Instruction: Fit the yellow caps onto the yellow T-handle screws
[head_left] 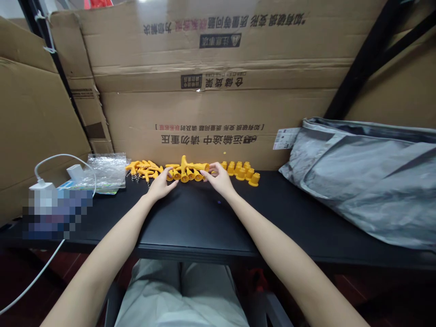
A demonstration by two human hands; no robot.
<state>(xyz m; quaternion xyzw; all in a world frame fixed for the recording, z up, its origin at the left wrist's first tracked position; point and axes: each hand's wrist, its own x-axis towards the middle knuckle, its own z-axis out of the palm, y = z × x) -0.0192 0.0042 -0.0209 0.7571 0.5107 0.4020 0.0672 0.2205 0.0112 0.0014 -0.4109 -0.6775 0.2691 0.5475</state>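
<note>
Several yellow corkscrews lie side by side at the back of the black table, their flared ends facing me. Across the top of this row rests one more yellow corkscrew, its T-shaped handle to the left. My right hand has thumb and fingers closed around its flared end. At the row's left end is my left hand, fingers and thumb apart and close to the outermost pieces. Further left lie loose yellow T-handles with metal spirals. Several yellow flared sleeves stand to the right.
A large cardboard sheet stands behind the pieces. On the right sits a grey fabric bag. To the left are clear plastic packaging, a white charger with a cable, and a blurred-out item. The black table's front edge is near my lap.
</note>
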